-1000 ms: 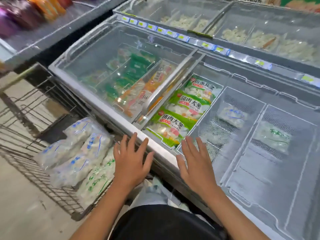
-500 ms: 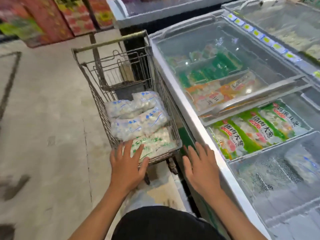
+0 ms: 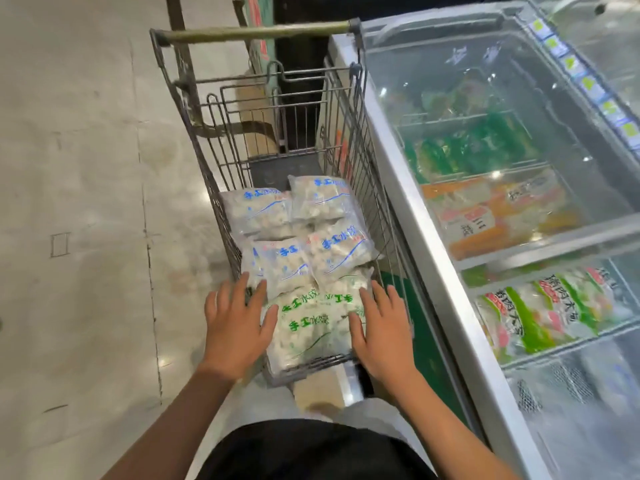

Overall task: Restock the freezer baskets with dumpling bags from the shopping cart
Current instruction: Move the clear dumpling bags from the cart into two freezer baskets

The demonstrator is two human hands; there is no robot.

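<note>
The shopping cart [image 3: 277, 140] stands with its right wire side just beside the white edge of the freezer [image 3: 446, 271], while open floor [image 3: 76, 202] lies to its left. The far half of the cart bed is bare. Six dumpling bags show in the near half: four blue-printed bags [image 3: 277, 237] farther off and two green-printed bags [image 3: 311, 327] at the near end. The left hand [image 3: 237, 327] and right hand [image 3: 382, 330] hover on either side of the green-printed bags, each grip spread with straight fingers; whether they touch the plastic cannot be told. In the freezer, two green packets [image 3: 543, 313] lie in a near basket past the sliding glass lid [image 3: 502, 133]. The floor is pale, scuffed tile.
</note>
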